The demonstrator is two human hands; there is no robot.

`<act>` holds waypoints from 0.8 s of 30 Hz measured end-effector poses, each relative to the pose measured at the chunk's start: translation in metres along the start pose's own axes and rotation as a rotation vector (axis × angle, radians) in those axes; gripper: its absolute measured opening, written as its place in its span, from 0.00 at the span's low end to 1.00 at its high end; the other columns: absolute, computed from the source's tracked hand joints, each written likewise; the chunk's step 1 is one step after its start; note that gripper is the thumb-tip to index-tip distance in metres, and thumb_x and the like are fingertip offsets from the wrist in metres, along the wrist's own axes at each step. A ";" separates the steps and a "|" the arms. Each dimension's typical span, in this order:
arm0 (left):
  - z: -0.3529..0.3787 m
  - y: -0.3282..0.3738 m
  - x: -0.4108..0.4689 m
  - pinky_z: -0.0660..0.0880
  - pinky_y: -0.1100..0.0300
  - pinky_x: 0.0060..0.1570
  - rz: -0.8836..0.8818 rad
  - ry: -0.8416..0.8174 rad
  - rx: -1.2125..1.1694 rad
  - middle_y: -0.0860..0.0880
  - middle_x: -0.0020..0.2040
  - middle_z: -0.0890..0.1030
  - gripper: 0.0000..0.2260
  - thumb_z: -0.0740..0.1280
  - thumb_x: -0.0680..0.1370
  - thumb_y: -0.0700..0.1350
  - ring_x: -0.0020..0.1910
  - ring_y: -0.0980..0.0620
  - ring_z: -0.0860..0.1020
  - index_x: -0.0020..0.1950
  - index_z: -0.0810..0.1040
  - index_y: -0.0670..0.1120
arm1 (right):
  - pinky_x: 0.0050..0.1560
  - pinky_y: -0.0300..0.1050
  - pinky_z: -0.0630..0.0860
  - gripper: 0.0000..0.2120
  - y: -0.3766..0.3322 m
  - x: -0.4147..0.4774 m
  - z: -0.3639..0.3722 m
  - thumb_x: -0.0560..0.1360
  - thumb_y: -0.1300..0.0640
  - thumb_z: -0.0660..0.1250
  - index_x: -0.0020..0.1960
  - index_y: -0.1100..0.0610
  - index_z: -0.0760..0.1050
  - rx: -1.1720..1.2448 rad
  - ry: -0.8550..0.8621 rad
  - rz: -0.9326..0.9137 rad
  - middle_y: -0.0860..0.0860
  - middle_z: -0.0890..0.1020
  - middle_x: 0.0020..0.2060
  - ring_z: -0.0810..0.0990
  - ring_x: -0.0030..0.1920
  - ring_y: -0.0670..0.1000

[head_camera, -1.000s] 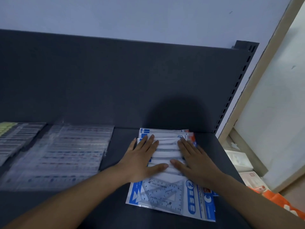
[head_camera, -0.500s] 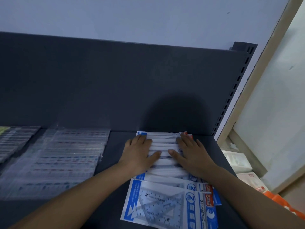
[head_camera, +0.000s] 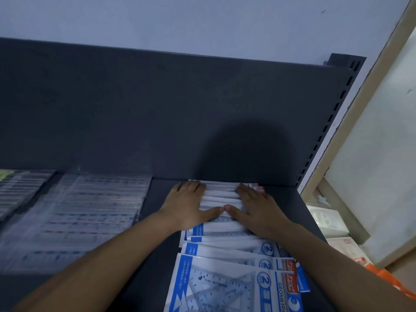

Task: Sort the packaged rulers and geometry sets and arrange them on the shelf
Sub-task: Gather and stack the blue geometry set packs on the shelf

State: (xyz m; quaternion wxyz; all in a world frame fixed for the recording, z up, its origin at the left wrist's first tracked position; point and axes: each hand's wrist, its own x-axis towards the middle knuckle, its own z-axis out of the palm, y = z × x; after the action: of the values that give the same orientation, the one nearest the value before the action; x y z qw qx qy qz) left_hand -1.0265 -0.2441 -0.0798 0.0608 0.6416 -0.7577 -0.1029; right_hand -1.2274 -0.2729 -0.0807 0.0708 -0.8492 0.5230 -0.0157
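- The grip of each hand is spread flat and clamped on nothing; the left hand (head_camera: 189, 207) and right hand (head_camera: 258, 209) press palm-down on the geometry sets (head_camera: 221, 230), thumbs almost touching
- The packs lie overlapped in a row on the shelf (head_camera: 158, 199), far end at the back panel (head_camera: 157, 120); even pressure from both sides should keep the row square
- The packaged rulers (head_camera: 90, 212) sit just left; the row is best kept apart from them

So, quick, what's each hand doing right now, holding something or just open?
Left hand: open, fingers flat, pressing on the fanned geometry set packs.
Right hand: open, flat on the same packs, holding nothing.
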 end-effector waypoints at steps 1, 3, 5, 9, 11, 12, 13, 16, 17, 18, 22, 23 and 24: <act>0.001 0.000 -0.001 0.49 0.54 0.74 -0.005 0.016 -0.013 0.50 0.76 0.58 0.43 0.48 0.67 0.73 0.74 0.51 0.56 0.76 0.56 0.48 | 0.73 0.49 0.54 0.66 0.000 -0.001 0.000 0.49 0.22 0.17 0.76 0.54 0.52 -0.026 0.024 0.006 0.50 0.55 0.76 0.55 0.75 0.49; 0.002 0.000 -0.002 0.51 0.53 0.73 -0.018 0.020 -0.042 0.50 0.75 0.59 0.43 0.49 0.67 0.73 0.73 0.50 0.58 0.75 0.56 0.49 | 0.71 0.49 0.55 0.66 -0.001 -0.002 -0.001 0.48 0.23 0.16 0.76 0.54 0.52 -0.076 0.044 0.023 0.50 0.56 0.76 0.57 0.74 0.50; 0.003 0.000 -0.002 0.51 0.53 0.74 -0.035 -0.008 -0.094 0.50 0.76 0.56 0.44 0.53 0.69 0.73 0.74 0.49 0.56 0.76 0.54 0.48 | 0.71 0.49 0.55 0.67 -0.001 0.000 -0.002 0.47 0.22 0.17 0.76 0.54 0.50 -0.076 0.015 0.040 0.51 0.55 0.76 0.56 0.74 0.50; 0.006 0.000 0.001 0.51 0.55 0.75 -0.064 -0.040 -0.248 0.49 0.78 0.48 0.43 0.57 0.72 0.70 0.76 0.50 0.50 0.77 0.48 0.46 | 0.74 0.48 0.50 0.54 0.001 0.006 -0.005 0.62 0.20 0.34 0.77 0.54 0.48 0.020 -0.063 0.040 0.50 0.51 0.77 0.52 0.76 0.49; 0.006 0.001 0.001 0.50 0.56 0.75 -0.066 -0.037 -0.277 0.49 0.78 0.47 0.43 0.57 0.72 0.70 0.76 0.51 0.49 0.77 0.48 0.46 | 0.74 0.48 0.49 0.41 0.000 0.007 -0.005 0.74 0.29 0.45 0.77 0.55 0.49 0.020 -0.064 0.053 0.51 0.51 0.77 0.51 0.76 0.49; 0.006 0.001 0.000 0.49 0.56 0.75 -0.066 -0.031 -0.279 0.49 0.78 0.47 0.42 0.57 0.73 0.69 0.76 0.51 0.49 0.77 0.48 0.46 | 0.75 0.49 0.49 0.40 -0.001 0.007 -0.005 0.75 0.31 0.46 0.77 0.56 0.49 0.017 -0.062 0.062 0.52 0.52 0.77 0.51 0.76 0.49; 0.006 0.001 -0.001 0.48 0.57 0.75 -0.066 -0.023 -0.273 0.49 0.78 0.47 0.41 0.56 0.74 0.68 0.76 0.51 0.48 0.78 0.48 0.46 | 0.75 0.50 0.48 0.42 -0.001 0.008 -0.003 0.73 0.29 0.44 0.77 0.57 0.49 -0.005 -0.069 0.073 0.53 0.52 0.77 0.51 0.76 0.50; 0.007 -0.002 0.000 0.43 0.58 0.74 -0.084 -0.005 -0.265 0.49 0.78 0.47 0.32 0.51 0.79 0.62 0.77 0.52 0.47 0.78 0.48 0.47 | 0.75 0.52 0.46 0.57 -0.003 0.008 0.003 0.60 0.21 0.30 0.77 0.59 0.47 -0.062 -0.081 0.094 0.55 0.52 0.77 0.50 0.76 0.52; 0.007 -0.002 0.001 0.42 0.58 0.73 -0.094 -0.002 -0.308 0.49 0.78 0.46 0.29 0.50 0.81 0.59 0.77 0.53 0.46 0.77 0.48 0.47 | 0.75 0.53 0.45 0.55 -0.004 0.009 0.004 0.63 0.22 0.32 0.77 0.59 0.47 -0.054 -0.078 0.094 0.55 0.50 0.77 0.49 0.76 0.52; 0.007 -0.002 0.002 0.41 0.59 0.73 -0.108 0.006 -0.366 0.49 0.78 0.46 0.27 0.49 0.82 0.56 0.77 0.53 0.45 0.77 0.48 0.47 | 0.75 0.53 0.43 0.50 -0.005 0.008 0.003 0.68 0.25 0.36 0.77 0.59 0.46 -0.033 -0.078 0.093 0.55 0.49 0.77 0.47 0.76 0.52; 0.002 -0.006 -0.007 0.42 0.58 0.73 -0.149 0.147 -0.550 0.49 0.78 0.50 0.23 0.51 0.83 0.49 0.76 0.54 0.47 0.77 0.50 0.46 | 0.74 0.48 0.34 0.50 -0.002 -0.008 -0.014 0.65 0.25 0.28 0.77 0.56 0.43 0.017 0.021 0.014 0.50 0.44 0.77 0.41 0.76 0.46; 0.000 -0.006 -0.014 0.44 0.59 0.74 -0.138 0.186 -0.575 0.50 0.77 0.53 0.23 0.51 0.83 0.47 0.76 0.54 0.49 0.77 0.52 0.46 | 0.73 0.47 0.33 0.52 -0.001 -0.017 -0.018 0.62 0.24 0.26 0.77 0.55 0.42 0.021 0.037 -0.031 0.47 0.43 0.76 0.39 0.75 0.44; -0.001 -0.004 -0.021 0.48 0.59 0.74 -0.118 0.211 -0.618 0.52 0.75 0.58 0.21 0.52 0.83 0.45 0.75 0.55 0.53 0.76 0.55 0.47 | 0.73 0.46 0.32 0.51 -0.003 -0.026 -0.020 0.62 0.24 0.27 0.77 0.53 0.41 0.026 0.027 -0.082 0.43 0.42 0.75 0.37 0.74 0.42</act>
State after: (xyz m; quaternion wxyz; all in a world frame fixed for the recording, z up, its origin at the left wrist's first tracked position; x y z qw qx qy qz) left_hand -1.0189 -0.2243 -0.0794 0.3245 0.6428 -0.6418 -0.2640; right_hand -1.2383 -0.2500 -0.0594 0.0740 -0.8687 0.4884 -0.0367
